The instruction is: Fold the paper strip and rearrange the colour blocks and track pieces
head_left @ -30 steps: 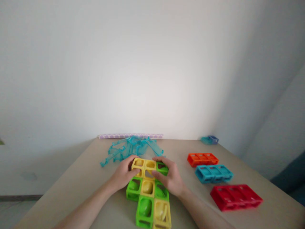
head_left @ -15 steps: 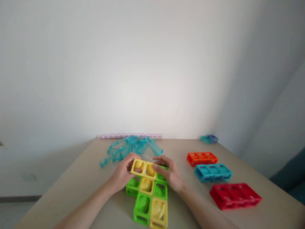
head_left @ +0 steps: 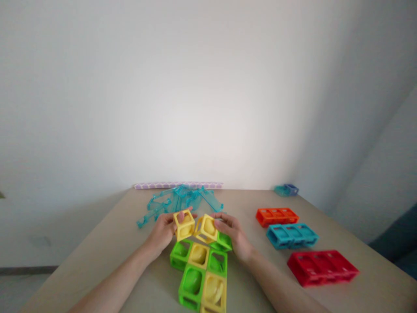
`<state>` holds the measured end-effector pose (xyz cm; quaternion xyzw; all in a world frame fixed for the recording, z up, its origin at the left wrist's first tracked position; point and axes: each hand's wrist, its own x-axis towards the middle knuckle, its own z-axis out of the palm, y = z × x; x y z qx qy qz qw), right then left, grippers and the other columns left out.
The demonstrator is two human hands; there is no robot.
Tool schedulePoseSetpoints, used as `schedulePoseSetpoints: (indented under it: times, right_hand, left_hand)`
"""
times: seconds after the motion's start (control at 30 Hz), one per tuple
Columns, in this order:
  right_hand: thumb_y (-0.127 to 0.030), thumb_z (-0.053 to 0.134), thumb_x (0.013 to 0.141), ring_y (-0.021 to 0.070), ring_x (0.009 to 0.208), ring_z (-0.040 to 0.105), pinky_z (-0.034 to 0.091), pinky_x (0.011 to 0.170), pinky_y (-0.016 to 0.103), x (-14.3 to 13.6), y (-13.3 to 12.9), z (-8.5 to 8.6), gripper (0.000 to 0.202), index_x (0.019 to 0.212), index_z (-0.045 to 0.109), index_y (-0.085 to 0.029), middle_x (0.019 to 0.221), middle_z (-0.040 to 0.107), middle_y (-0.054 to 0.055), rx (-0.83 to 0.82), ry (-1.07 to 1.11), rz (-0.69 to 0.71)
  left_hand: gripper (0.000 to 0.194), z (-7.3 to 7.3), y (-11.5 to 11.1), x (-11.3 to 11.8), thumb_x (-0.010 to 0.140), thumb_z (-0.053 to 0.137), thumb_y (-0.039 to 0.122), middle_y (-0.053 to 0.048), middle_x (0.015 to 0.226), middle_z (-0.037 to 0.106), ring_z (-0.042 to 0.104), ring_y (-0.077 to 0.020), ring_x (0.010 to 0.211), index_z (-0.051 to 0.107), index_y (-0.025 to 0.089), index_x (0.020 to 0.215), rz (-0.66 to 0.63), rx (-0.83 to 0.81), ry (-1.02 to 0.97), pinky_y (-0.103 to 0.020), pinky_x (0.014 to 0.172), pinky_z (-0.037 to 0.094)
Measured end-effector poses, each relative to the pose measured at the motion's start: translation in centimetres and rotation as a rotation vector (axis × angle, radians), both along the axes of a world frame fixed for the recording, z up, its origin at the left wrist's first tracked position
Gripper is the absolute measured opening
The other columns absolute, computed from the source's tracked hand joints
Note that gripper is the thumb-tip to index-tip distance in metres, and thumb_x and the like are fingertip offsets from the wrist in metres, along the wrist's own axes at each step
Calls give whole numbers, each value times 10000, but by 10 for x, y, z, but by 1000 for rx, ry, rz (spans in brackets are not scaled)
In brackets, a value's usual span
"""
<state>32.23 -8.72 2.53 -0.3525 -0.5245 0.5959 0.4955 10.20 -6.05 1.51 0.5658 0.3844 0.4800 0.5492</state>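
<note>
Beyond the green-and-yellow cluster (head_left: 198,254), our left hand (head_left: 163,231) pinches 1 yellow cube (head_left: 185,226); to its right, our right hand (head_left: 233,232) grips 1 yellow block (head_left: 208,228). Right of the cluster lie 3 blocks: orange (head_left: 276,216), turquoise (head_left: 292,235), red (head_left: 322,267).

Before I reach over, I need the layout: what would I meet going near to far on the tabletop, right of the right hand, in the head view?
Red block → teal block → orange block → small dark blue piece → wall.
</note>
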Motion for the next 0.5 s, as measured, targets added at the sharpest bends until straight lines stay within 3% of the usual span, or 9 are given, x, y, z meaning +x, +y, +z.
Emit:
schedulePoseSetpoints:
  times: [0.13, 0.27, 0.5]
  right_hand:
    - [-460, 694, 776, 197, 676, 675, 492, 621, 290, 1, 2, -3, 382, 1012, 630, -167, 816, 721, 52, 54, -10, -21]
    - [-446, 732, 751, 241, 924, 658, 511, 802, 356, 1, 2, -8, 432, 1081, 610, -194, 1025, 698, 83, 222, -148, -154]
    - [-371, 732, 771, 248, 1019, 603, 474, 901, 391, 3, -6, -2, 426, 1144, 578, -232, 1103, 643, 74, 628, -455, -340]
  left_hand:
    - [629, 0, 0, -1, 713, 655, 636, -145, 957, 746, 682, -273, 832, 731, 118, 1061, -23, -23, -20, -340, 708, 521]
    - [617, -2, 0, -2, 686, 714, 586, -122, 955, 745, 682, -262, 833, 712, 136, 1108, -72, 2, -43, -339, 740, 512]
    - [580, -1, -1, -1, 732, 656, 605, -89, 724, 722, 597, -156, 567, 744, 97, 999, -60, -37, -7, -228, 508, 407]
